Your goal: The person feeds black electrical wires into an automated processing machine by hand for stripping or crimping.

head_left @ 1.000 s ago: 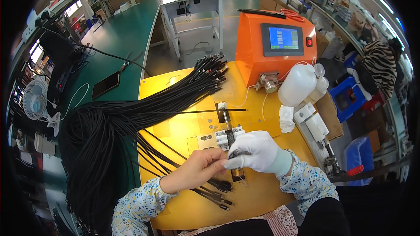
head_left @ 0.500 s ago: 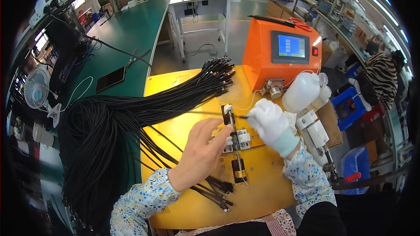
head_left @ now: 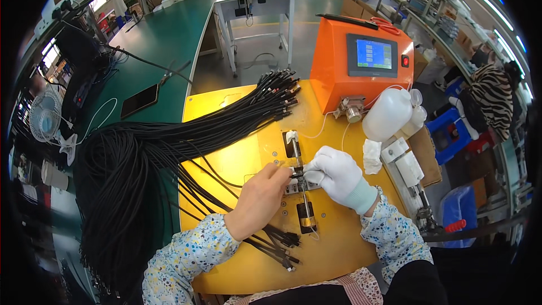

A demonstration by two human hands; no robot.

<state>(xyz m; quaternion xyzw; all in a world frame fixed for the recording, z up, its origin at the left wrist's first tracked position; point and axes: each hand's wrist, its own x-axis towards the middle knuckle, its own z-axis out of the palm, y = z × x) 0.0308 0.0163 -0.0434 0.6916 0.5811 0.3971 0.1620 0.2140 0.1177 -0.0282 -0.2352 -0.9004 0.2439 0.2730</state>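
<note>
My bare left hand (head_left: 261,196) pinches a black cable (head_left: 294,175) right over the metal fixture in the yellow plate. My right hand (head_left: 337,176), in a white glove, is closed on the same cable from the other side, its fingertips almost meeting the left ones. The cable's end is hidden in the gloved fingers. Under both hands runs the fixture's slim metal rod (head_left: 305,199), set between two dark slots with a brass-coloured piece (head_left: 307,222) at the near end. A large bundle of black cables (head_left: 186,137) lies to the left, connector ends fanned out on the plate.
An orange machine (head_left: 333,56) with a screen stands at the back right, beside a white plastic bottle (head_left: 388,114). A toggle clamp with a red handle (head_left: 455,227) sits at the right. A phone (head_left: 140,101) rests on the green table (head_left: 169,45). Someone in a striped top sits far right.
My gloved right hand has come down and left with the cable, to the middle of the fixture. My left fingers, loosely spread before, have closed on the cable there.
</note>
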